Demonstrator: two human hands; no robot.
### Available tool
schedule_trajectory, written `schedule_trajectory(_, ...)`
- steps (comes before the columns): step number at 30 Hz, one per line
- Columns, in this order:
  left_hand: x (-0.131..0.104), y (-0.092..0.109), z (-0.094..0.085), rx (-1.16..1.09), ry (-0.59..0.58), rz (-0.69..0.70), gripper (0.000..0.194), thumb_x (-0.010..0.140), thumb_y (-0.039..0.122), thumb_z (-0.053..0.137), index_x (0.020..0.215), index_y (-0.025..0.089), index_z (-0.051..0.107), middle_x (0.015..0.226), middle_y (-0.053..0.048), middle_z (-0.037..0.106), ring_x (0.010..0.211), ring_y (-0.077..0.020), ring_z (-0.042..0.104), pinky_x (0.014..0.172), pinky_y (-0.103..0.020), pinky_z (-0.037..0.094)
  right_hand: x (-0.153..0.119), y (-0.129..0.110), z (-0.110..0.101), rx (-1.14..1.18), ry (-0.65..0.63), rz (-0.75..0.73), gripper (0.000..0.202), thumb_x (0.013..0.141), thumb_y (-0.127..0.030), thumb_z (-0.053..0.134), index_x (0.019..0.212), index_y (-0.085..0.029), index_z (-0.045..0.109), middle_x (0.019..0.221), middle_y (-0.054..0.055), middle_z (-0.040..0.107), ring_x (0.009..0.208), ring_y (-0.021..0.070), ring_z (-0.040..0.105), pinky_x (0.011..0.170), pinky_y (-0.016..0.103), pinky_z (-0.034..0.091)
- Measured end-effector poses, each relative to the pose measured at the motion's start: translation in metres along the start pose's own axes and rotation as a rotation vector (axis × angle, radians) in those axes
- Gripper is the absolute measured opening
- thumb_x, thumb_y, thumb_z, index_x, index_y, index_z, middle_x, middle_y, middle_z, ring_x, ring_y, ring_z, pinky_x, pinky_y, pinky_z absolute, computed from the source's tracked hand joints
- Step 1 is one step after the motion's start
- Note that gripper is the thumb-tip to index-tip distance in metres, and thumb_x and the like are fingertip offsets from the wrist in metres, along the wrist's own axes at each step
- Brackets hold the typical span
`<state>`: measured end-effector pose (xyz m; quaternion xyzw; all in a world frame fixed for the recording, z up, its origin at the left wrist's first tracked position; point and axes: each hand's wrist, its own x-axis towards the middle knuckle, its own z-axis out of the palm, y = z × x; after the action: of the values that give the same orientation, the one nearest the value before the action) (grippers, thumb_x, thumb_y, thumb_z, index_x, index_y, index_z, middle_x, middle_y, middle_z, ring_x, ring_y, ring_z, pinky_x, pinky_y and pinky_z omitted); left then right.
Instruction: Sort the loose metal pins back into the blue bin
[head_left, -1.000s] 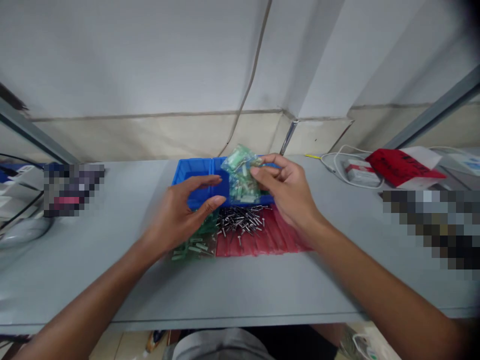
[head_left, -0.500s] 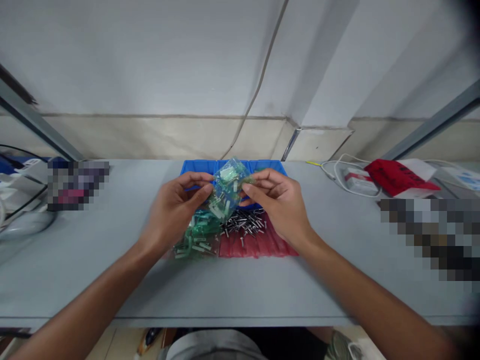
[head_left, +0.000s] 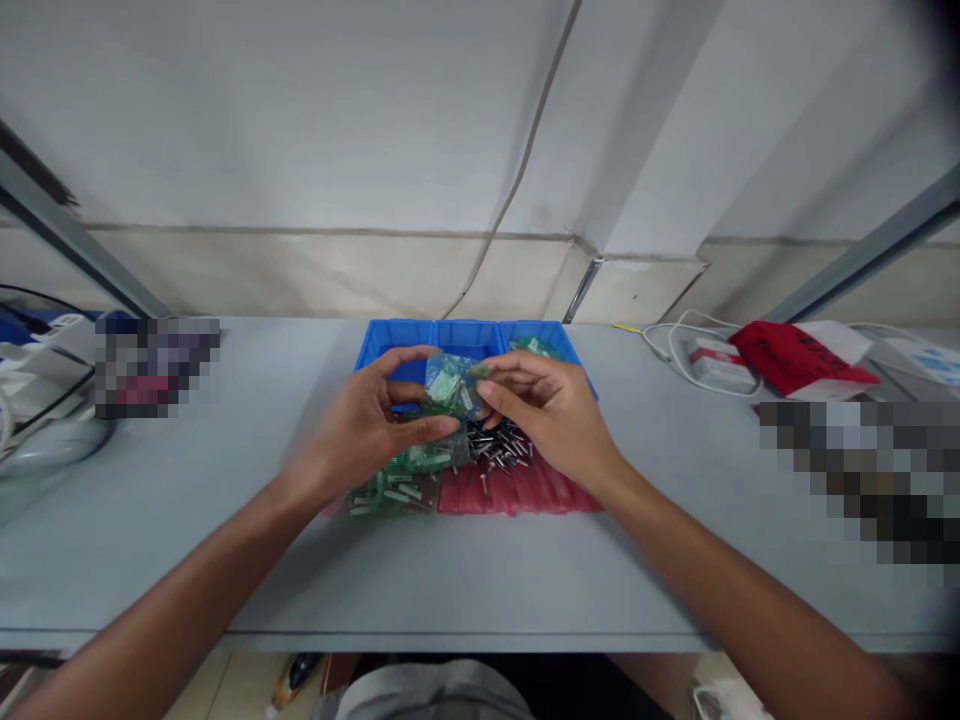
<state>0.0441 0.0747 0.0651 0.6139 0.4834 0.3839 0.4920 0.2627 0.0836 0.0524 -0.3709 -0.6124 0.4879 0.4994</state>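
A small clear plastic bag (head_left: pixel 450 385) with pale green plastic pieces inside hangs over the front of the blue bins (head_left: pixel 375 355). My right hand (head_left: pixel 551 405) pinches its right side between thumb and fingers. At the bag's left, my left hand (head_left: pixel 360 420) has thumb and fingers spread, the fingertips close to the bag; whether they touch it I cannot tell. Below lie a heap of metal screws (head_left: pixel 499 447) on a red plastic bag (head_left: pixel 517 490) and green plastic bags with pale pieces (head_left: pixel 397 490), partly hidden by my left hand.
More green bagged pieces (head_left: pixel 536 346) lie in the right blue bin. White adapters and cables (head_left: pixel 60 370) are at the left, and a red packet (head_left: pixel 795 355) beside a small white box (head_left: pixel 720 365) at the right. A wall stands behind the table (head_left: pixel 480 580).
The small bag has come down slightly, nearer the screws. My left hand has let go of its edge and spread its fingers, while my right hand keeps its pinch.
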Motion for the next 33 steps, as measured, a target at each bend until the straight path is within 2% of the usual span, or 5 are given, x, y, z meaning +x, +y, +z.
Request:
schedule_trajectory(8,-0.003,0.005,0.011,0.083,0.099,0.135,0.078,0.065,0.034,0.095,0.133,0.025,0.059,0.117,-0.005,0.068,0.087,-0.0166,0.071,0.066,-0.023,0.061,-0.002,-0.006,0.008,-0.048,-0.008,0.033,0.014,0.089,-0.026,0.075,0.101,-0.018,0.074,0.079,-0.002,0.072,0.062,0.0087,0.067,0.060,0.022,0.060)
schedule_trajectory(22,-0.021,0.002,0.013,0.150,0.178,0.151,0.043,0.086,0.031,0.078,0.124,0.021,0.059,0.108,-0.005,0.069,0.082,-0.0155,0.074,0.062,-0.022,0.060,-0.014,-0.016,-0.003,0.024,-0.103,0.237,0.043,0.083,-0.028,0.082,0.122,-0.024,0.062,0.070,-0.004,0.069,0.060,0.0134,0.070,0.061,0.026,0.059)
schedule_trajectory(26,-0.055,-0.017,0.019,0.666,0.371,0.503,0.038,0.095,0.026,0.070,0.131,0.023,0.060,0.134,-0.010,0.065,0.124,-0.0241,0.067,0.106,-0.041,0.059,-0.022,-0.014,0.001,-0.078,-0.132,0.303,0.039,0.085,-0.025,0.078,0.119,-0.027,0.059,0.066,-0.007,0.066,0.055,0.0127,0.067,0.053,0.023,0.053)
schedule_trajectory(30,-0.074,-0.039,0.026,0.957,0.028,0.740,0.053,0.100,0.030,0.062,0.148,0.015,0.049,0.151,-0.016,0.056,0.145,-0.0302,0.051,0.113,-0.048,0.056,-0.023,-0.005,0.004,-0.190,-0.169,0.327,0.012,0.087,-0.026,0.073,0.093,-0.021,0.064,0.065,-0.003,0.069,0.053,0.0141,0.069,0.051,0.023,0.053)
schedule_trajectory(33,-0.073,-0.048,0.031,1.095,-0.011,0.822,0.051,0.100,0.022,0.058,0.149,0.010,0.049,0.155,-0.016,0.053,0.150,-0.0324,0.045,0.113,-0.053,0.055,-0.024,-0.002,0.004,-0.309,-0.181,0.310,0.009,0.090,-0.027,0.071,0.096,-0.020,0.071,0.068,0.000,0.072,0.052,0.0150,0.069,0.054,0.026,0.055)
